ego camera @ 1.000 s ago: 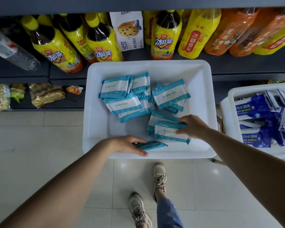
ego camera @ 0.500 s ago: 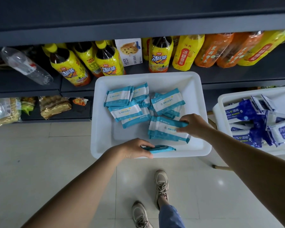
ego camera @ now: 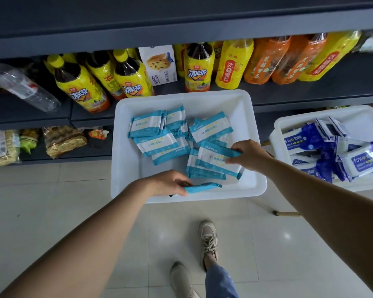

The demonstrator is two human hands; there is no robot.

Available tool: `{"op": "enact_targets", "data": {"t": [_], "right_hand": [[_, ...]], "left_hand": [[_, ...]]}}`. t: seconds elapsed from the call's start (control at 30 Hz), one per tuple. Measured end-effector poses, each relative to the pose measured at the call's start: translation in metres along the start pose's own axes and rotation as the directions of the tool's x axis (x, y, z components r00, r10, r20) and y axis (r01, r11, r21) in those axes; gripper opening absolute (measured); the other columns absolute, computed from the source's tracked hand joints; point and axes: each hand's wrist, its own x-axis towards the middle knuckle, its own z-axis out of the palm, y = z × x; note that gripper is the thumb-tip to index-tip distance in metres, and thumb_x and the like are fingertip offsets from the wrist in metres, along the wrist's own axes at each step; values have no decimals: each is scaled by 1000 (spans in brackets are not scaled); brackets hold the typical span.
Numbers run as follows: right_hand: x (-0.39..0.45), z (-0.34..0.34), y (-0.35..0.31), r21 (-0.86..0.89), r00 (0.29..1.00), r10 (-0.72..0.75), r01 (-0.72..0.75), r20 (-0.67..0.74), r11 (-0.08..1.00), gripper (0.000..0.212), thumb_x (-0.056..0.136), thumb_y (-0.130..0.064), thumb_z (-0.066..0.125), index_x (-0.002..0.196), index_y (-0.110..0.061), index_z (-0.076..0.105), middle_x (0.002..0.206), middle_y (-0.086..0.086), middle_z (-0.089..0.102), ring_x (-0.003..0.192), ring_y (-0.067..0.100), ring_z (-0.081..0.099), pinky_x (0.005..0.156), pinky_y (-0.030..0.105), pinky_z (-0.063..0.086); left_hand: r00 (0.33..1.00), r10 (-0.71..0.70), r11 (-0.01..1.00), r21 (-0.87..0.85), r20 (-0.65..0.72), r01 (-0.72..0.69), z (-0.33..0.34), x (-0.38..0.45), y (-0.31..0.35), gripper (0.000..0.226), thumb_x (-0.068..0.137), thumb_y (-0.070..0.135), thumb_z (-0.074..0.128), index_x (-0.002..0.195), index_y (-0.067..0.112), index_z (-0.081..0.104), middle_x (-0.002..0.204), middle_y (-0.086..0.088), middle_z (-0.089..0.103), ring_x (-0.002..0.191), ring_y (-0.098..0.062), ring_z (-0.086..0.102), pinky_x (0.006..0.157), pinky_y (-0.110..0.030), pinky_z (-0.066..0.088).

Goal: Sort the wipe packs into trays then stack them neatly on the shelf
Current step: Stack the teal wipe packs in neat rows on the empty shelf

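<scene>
Both hands, left (ego camera: pixel 168 183) and right (ego camera: pixel 249 154), each pinch 1 flat teal wipe pack (ego camera: pixel 202 187) over white plastic tray (ego camera: pixel 125 168)

Shelf: dark grey metal shelf (ego camera: pixel 310 91), carrying yellow-labelled tea bottles (ego camera: pixel 82 87) and orange drink bottles (ego camera: pixel 265 59)
Floor: pale glossy tiled floor (ego camera: pixel 41 201)

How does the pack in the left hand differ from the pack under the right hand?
The left hand grips its teal pack edge-on at the tray's near rim; the right hand holds its pack face-up, white panel showing, atop a small stack. Both share the teal-and-white wrapper.
</scene>
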Motion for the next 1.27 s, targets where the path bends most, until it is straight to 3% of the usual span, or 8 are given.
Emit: {"op": "enact_targets", "data": {"t": [0.13, 0.27, 0.37, 0.53, 0.9, 1.0, 1.13, 1.27], "right_hand": [[1, 0, 2, 23, 1000, 16, -16, 4, 1000, 37, 85, -30, 71, 118, -15, 63, 100, -5, 60, 71, 13, 51, 50, 18, 40], [1, -2, 2, 36, 1000, 14, -14, 9, 999, 35, 85, -30, 71, 116, -15, 64, 101, -4, 61, 71, 14, 52, 51, 18, 41], [1, -4, 1, 30, 1000, 9, -9, 11, 999, 34, 85, -30, 71, 115, -15, 64, 104, -3, 61, 71, 14, 51, 50, 18, 41], [-1, -6, 0, 19, 1000, -6, 6, 1, 1000, 31, 84, -29, 71, 111, -15, 66, 103, -1, 62, 72, 13, 50, 51, 19, 41], [-9, -6, -7, 50, 1000, -26, 27, -7, 998, 26, 84, -27, 72, 106, -15, 66, 98, 1, 62, 71, 13, 50, 51, 20, 38], [-16, -11, -10, 50, 999, -36, 35, 15, 998, 30, 85, -21, 71, 114, -14, 66, 103, -1, 63, 73, 11, 52, 53, 18, 40], [-32, -23, -19, 103, 999, -38, 37, 9, 994, 41, 85, -14, 70, 124, -15, 63, 114, -4, 62, 92, 13, 56, 70, 22, 46], [-52, -46, -38, 251, 993, -55, 80, -103, 965, 38, 79, -8, 74, 116, -13, 67, 110, 1, 66, 86, 11, 55, 77, 26, 44]], "left_hand": [[1000, 19, 987, 160, -2, -19, 4, -4, 1, 46, 82, 17, 63, 126, 29, 58, 122, 11, 61, 103, -3, 57, 88, -17, 42], [994, 40, 976, 215, -102, -17, 18, -14, -4, 50, 84, 28, 62, 133, 35, 50, 124, 9, 58, 106, -8, 56, 91, -24, 46], [974, 84, 976, 214, -208, -38, 34, -19, -11, 52, 84, 34, 64, 134, 35, 49, 124, 9, 59, 106, -7, 57, 93, -26, 47], [924, 158, 981, 161, -348, -108, 47, -18, -15, 44, 87, 33, 64, 130, 29, 55, 120, 12, 63, 101, 0, 59, 85, -16, 47], [891, 191, 974, 191, -411, -121, 47, -11, -15, 38, 91, 26, 61, 128, 23, 59, 122, 8, 64, 105, -7, 61, 85, -14, 44], [869, 169, 983, 143, -466, -115, 46, -9, -13, 33, 94, 23, 55, 126, 24, 61, 117, 2, 67, 96, -10, 62, 77, -17, 45], [840, 86, 996, 43, -536, -74, 36, -11, -10, 33, 95, 24, 53, 126, 15, 60, 120, -4, 64, 105, -16, 61, 69, -12, 45], [811, 49, 977, -139, -583, -160, 14, -34, 2, 31, 93, 21, 58, 122, 10, 61, 119, -5, 63, 107, -18, 60, 89, -30, 50]]}}
